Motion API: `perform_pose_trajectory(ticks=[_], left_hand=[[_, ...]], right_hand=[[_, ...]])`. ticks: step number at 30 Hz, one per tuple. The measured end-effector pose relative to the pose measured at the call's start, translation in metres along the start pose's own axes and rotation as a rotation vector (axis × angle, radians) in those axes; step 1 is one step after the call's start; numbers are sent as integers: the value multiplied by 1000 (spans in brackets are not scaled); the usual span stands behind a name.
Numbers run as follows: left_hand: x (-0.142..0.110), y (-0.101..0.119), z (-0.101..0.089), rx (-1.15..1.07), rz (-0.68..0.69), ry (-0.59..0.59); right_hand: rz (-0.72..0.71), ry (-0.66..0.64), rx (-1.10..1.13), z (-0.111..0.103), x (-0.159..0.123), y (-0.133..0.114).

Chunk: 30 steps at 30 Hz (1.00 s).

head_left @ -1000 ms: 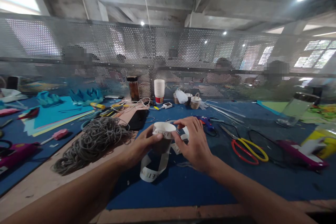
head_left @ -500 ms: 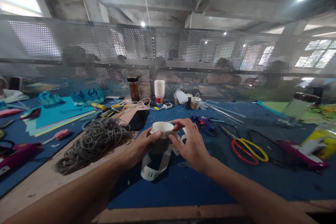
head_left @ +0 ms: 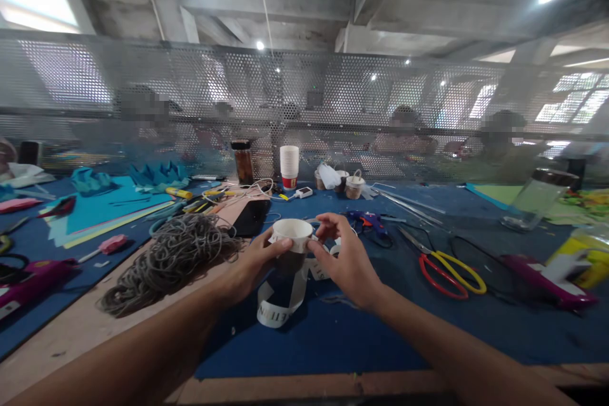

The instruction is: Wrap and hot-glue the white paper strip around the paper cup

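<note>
A paper cup [head_left: 291, 260] with a dark grey lower wall and a white rim is held upright above the blue mat. My left hand [head_left: 257, 260] grips it from the left, thumb on the front of the rim. Around the rim runs a white ribbon [head_left: 278, 314] printed with dark letters, whose loose length loops down in front onto the mat. On the right, my right hand [head_left: 345, 260] has its thumb against the ribbon at the rim, with the index finger arched above. The other right fingertips are partly hidden.
Left lies a heap of grey cord [head_left: 174, 260] beside a black phone [head_left: 252, 218]. To the right are scissors [head_left: 445, 266], a blue glue gun [head_left: 371, 222] and a purple glue gun [head_left: 547, 279]. Stacked paper cups [head_left: 289, 166] and a jar [head_left: 243, 163] stand behind, before a perforated screen [head_left: 314, 82].
The cup has shifted slightly left and its rim tilts a little less toward me. My right index finger has lifted off the rim, and the hanging ribbon has moved slightly.
</note>
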<state>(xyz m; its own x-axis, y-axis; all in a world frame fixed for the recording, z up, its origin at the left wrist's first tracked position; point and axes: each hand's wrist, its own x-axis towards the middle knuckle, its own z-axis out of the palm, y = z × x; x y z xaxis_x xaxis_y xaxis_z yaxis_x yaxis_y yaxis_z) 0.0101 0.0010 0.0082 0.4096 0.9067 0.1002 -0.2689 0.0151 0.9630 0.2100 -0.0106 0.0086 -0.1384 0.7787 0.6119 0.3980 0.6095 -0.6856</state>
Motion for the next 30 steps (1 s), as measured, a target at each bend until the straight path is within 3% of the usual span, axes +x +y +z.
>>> perform_pose_trajectory(ticks=[9,30], left_hand=[[-1,-2,-2,-38,-13,-37],[4,-1,-5,220,2,119]], right_hand=[[-11,-5,-21,-2,1,-2],[-49,-74,36,-1,-2,-4]])
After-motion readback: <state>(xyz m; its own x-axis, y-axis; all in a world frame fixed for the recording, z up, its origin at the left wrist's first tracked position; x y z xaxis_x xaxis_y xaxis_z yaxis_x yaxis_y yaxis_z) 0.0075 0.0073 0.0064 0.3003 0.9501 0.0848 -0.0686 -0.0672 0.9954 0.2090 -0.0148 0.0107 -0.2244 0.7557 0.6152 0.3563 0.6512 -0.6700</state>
